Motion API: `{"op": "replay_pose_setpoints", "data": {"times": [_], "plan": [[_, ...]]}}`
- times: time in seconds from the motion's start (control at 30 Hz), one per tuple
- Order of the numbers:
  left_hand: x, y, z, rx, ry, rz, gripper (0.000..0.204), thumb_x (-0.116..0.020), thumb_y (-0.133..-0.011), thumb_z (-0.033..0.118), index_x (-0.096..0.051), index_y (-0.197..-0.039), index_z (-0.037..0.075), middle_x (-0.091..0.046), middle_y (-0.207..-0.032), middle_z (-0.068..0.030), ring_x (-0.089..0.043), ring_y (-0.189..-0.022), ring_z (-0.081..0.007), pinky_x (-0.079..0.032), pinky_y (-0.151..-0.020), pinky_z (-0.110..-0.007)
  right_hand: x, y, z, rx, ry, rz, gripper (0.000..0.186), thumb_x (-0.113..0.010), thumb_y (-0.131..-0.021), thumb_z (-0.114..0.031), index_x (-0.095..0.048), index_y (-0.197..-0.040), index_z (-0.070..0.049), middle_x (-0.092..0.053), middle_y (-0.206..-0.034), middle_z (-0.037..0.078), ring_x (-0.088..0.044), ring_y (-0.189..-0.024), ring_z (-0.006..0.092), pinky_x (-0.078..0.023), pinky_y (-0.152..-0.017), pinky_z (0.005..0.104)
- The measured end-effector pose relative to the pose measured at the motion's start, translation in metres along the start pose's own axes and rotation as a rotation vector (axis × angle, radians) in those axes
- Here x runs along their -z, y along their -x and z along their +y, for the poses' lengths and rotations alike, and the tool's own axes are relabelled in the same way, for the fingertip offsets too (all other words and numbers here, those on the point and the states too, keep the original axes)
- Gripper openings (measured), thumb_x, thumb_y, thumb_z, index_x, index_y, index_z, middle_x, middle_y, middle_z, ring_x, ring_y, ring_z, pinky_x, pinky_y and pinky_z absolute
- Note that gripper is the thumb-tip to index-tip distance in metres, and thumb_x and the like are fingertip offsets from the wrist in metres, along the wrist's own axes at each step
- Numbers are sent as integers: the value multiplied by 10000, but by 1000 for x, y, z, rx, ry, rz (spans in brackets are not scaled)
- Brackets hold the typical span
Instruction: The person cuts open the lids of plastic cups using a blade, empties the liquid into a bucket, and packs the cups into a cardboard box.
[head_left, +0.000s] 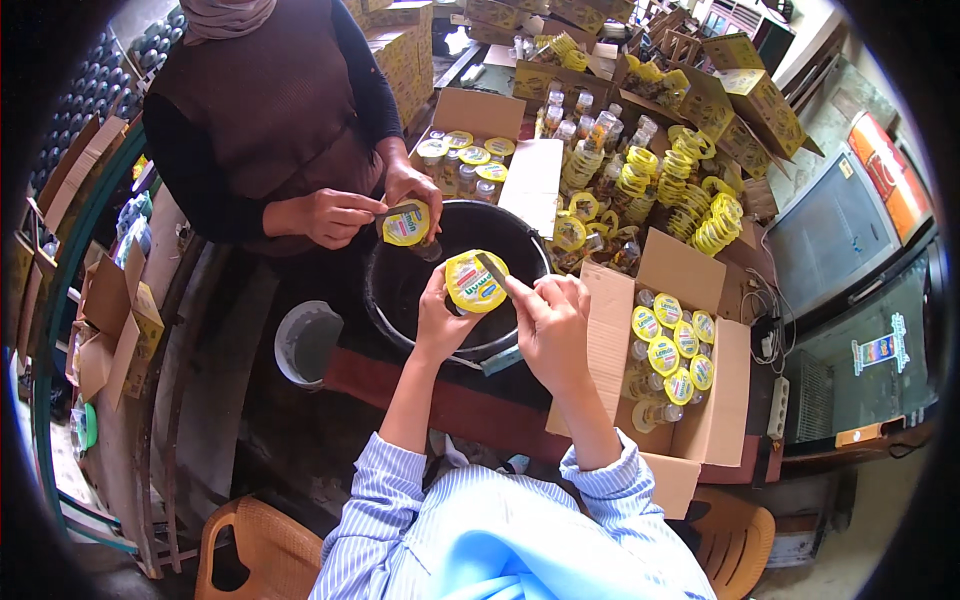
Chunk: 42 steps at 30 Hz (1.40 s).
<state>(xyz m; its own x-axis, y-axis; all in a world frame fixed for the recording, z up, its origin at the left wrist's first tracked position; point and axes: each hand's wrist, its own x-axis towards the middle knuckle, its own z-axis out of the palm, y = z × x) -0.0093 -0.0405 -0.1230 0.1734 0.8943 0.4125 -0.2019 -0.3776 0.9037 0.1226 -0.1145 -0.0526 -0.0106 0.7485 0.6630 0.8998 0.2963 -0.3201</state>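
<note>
Over the black tub [537, 232], my left hand [444, 318] is closed around a plastic cup with a round yellow printed lid [474, 290], turned up toward me. My right hand [553, 322] grips a knife [490, 266] by its handle. The dark flat blade lies against the lid's upper right part; whether it cuts in, I cannot tell. Most of the cup's body is hidden behind the lid and my fingers. Across the tub, a co-worker's hands [335, 217] hold a similar yellow-lidded cup [406, 228] and a dark blade against it.
An open carton [727, 400] of yellow-lidded cups stands at my right, another carton [478, 108] beyond the tub. Stacked yellow lid rings [685, 190] and clear cups crowd the far right. A grey bucket [305, 345] sits left of the tub. Orange chairs [262, 550] flank me.
</note>
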Motion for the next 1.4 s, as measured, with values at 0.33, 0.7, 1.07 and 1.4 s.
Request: {"op": "replay_pose_setpoints", "data": {"times": [0.33,0.7,1.07,1.4], "plan": [[3,-1,0,21,-57,-93,540,-715,-655,-22,-448,-1124,4,-577,-1043,-80,-562,-970,-138,-458,-850,-269,-3,2,-5,39,56,-73,281,-607,-714,-75,-630,-994,-97,-498,-724,29,-503,-791,189,-329,-785,356],[3,-2,3,27,-77,-127,542,-714,-656,-14,-455,-1132,1,-579,-1044,-78,-562,-971,-138,-458,-852,-270,-6,5,-1,54,85,-92,281,-599,-716,-77,-625,-995,-96,-489,-722,32,-496,-765,185,-328,-761,346],[2,-2,7,-6,-123,-150,522,-702,-655,-18,-465,-1119,-1,-582,-1030,-81,-564,-963,-136,-460,-846,-266,-6,5,-1,68,109,-109,271,-590,-740,-52,-634,-1000,-114,-474,-700,29,-487,-743,190,-332,-766,343],[5,-1,0,-6,-207,-168,512,-707,-651,-20,-468,-1103,2,-582,-1026,-78,-563,-961,-132,-464,-838,-265,-4,9,2,98,110,-155,313,-572,-691,-51,-622,-1000,-70,-500,-746,47,-498,-786,202,-342,-754,341]]}}
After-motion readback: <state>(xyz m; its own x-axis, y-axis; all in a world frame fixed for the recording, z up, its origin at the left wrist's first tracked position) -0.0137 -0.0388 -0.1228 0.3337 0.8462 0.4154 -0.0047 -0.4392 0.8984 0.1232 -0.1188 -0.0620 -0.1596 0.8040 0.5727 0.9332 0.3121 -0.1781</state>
